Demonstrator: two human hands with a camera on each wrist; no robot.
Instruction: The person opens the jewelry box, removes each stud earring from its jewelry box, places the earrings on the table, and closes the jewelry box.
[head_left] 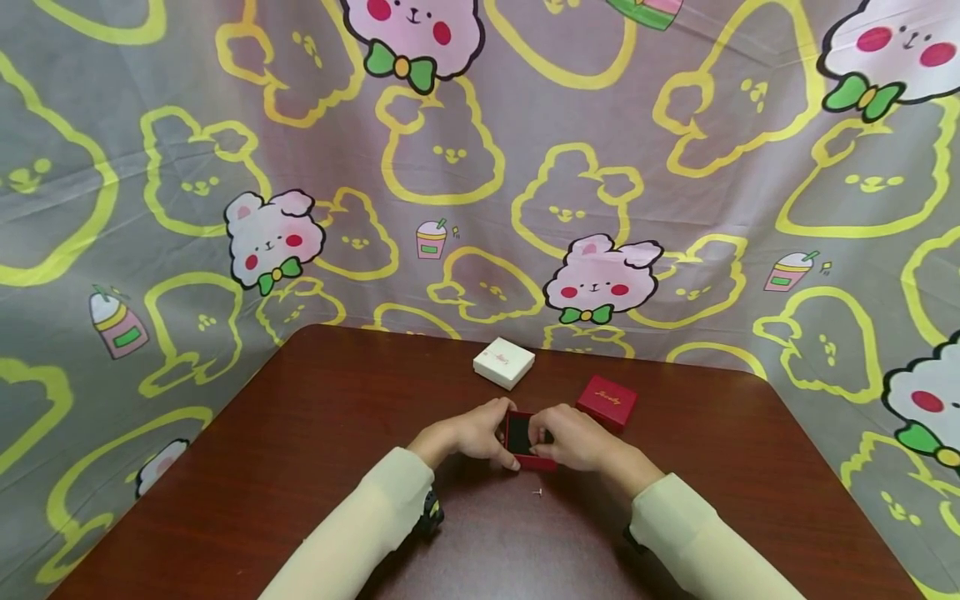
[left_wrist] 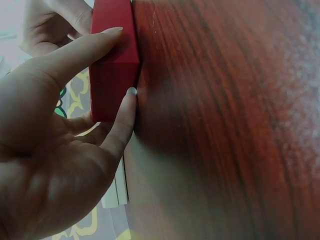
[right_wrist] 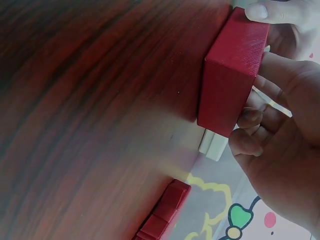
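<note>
In the head view we see a small red box (head_left: 537,462) resting on the brown counter (head_left: 360,392), its top uncovered and a black insert (head_left: 517,435) inside. We take this box as the centre of a clock, with 12 o'clock pointing away from the person.

At 9 o'clock is the left hand (head_left: 477,431), and its grip is clamped on the red box: the thumb lies along the near wall, and other fingers reach round the left side. From 3 o'clock comes the right hand (head_left: 572,437). Its fingers are bent and go over the rim, with the tips down at the black insert; we cannot tell if this grip is clamped on something.

At 6 o'clock, near the box but apart from it, we notice a tiny pin-like thing (head_left: 537,492) lying on the counter. A white box (head_left: 504,363) sits toward 11 o'clock. Toward 2 o'clock is a red square piece with golden letters (head_left: 606,402), just beyond the right hand; whether it is a lid or a whole box, we cannot tell. Behind the counter hangs a grey cloth (head_left: 480,225) with cartoon animals.
</note>
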